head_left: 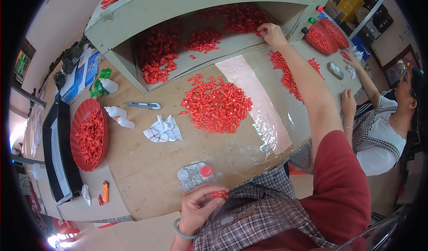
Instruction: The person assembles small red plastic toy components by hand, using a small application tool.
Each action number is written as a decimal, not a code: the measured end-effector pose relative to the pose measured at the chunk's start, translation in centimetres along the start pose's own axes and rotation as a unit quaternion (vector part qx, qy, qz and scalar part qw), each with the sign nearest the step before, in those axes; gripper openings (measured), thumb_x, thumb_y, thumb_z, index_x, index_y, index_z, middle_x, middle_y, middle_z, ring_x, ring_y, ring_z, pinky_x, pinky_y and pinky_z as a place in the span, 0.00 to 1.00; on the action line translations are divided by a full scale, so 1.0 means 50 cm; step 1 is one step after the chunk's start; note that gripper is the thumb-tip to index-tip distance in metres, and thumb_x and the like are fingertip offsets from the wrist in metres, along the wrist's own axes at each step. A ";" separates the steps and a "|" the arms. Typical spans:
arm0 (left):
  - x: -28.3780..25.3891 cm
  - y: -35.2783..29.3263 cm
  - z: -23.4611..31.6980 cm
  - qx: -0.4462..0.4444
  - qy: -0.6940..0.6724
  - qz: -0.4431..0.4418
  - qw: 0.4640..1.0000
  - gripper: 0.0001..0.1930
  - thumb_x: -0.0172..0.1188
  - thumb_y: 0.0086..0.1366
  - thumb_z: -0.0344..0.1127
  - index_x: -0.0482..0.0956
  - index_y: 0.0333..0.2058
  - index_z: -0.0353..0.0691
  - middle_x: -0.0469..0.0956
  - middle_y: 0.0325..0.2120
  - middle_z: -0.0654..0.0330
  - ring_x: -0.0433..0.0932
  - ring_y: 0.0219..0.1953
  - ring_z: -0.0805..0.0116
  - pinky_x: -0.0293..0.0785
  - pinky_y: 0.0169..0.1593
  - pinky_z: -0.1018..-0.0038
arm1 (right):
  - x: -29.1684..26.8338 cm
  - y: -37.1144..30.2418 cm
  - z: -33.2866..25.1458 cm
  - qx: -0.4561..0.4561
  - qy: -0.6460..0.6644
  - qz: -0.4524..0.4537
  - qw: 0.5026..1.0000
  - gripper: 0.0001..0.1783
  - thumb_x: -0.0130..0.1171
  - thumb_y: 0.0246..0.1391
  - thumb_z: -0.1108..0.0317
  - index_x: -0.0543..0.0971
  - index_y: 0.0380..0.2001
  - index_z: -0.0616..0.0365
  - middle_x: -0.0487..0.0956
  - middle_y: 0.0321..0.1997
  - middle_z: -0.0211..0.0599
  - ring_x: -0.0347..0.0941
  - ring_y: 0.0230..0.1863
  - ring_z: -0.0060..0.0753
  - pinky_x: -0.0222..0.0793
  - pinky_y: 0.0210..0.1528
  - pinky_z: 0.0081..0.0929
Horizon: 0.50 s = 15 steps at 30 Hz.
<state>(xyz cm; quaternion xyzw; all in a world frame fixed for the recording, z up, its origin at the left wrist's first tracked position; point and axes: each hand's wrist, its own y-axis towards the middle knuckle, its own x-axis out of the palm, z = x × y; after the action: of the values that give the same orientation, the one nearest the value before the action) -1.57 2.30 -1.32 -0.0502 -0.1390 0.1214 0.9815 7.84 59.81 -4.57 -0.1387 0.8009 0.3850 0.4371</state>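
Near the table's front edge my left hand [201, 204] is closed, pinching a small red plastic piece [218, 194] between thumb and fingers. My right arm reaches far forward, and my right hand [273, 33] is at the right end of the green-grey box's [189, 26] wide opening. Its fingers are pinched together at the edge of a heap of red pieces [245, 19]; what lies between the fingertips cannot be made out. On the table in front of me spreads a large pile of similar red pieces [216, 104].
Left of the pile lie a utility knife [142, 105], white bottles [117, 113], a crumpled cloth [163, 129] and a red bowl [89, 135] of pieces. Two small cups [183, 174] [206, 171] stand near my left hand. At right, a co-worker [379, 130] sits by more red pieces [285, 75].
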 end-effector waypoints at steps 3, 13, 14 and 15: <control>0.003 0.001 0.001 -0.010 -0.016 0.004 1.000 0.13 0.60 0.59 0.18 0.77 0.44 0.27 0.80 0.39 0.48 0.80 0.37 0.69 0.79 0.39 0.78 | -0.006 -0.012 -0.003 -0.037 -0.050 -0.025 0.998 0.07 0.58 0.45 0.78 0.81 0.29 0.57 0.80 0.35 0.47 0.76 0.41 0.50 0.73 0.47 0.41; 0.017 -0.014 -0.023 -0.027 -0.024 0.058 0.998 0.14 0.63 0.57 0.21 0.76 0.43 0.28 0.80 0.36 0.48 0.80 0.33 0.69 0.79 0.36 0.78 | 0.041 0.014 -0.026 -0.062 -0.057 -0.043 0.995 0.05 0.61 0.41 0.70 0.83 0.25 0.51 0.81 0.35 0.41 0.76 0.44 0.44 0.74 0.48 0.39; 0.019 -0.009 -0.019 -0.032 -0.019 0.080 0.996 0.14 0.64 0.57 0.22 0.76 0.43 0.28 0.81 0.36 0.48 0.80 0.32 0.69 0.79 0.36 0.78 | 0.034 0.022 -0.009 -0.073 -0.090 -0.078 0.990 0.07 0.60 0.41 0.70 0.84 0.27 0.50 0.80 0.37 0.42 0.76 0.45 0.45 0.74 0.48 0.39; 0.032 -0.006 0.016 -0.078 -0.016 0.044 0.996 0.12 0.62 0.63 0.29 0.76 0.45 0.34 0.79 0.37 0.57 0.76 0.33 0.71 0.75 0.37 0.78 | 0.029 0.022 -0.002 -0.079 -0.102 -0.096 0.987 0.07 0.60 0.41 0.70 0.84 0.27 0.51 0.80 0.37 0.43 0.76 0.46 0.45 0.74 0.48 0.39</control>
<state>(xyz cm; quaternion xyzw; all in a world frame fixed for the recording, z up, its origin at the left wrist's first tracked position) -0.23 2.44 -0.11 -0.1302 -0.1612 0.1538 0.9661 6.32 60.65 -5.14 -0.2093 0.7018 0.4157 0.5393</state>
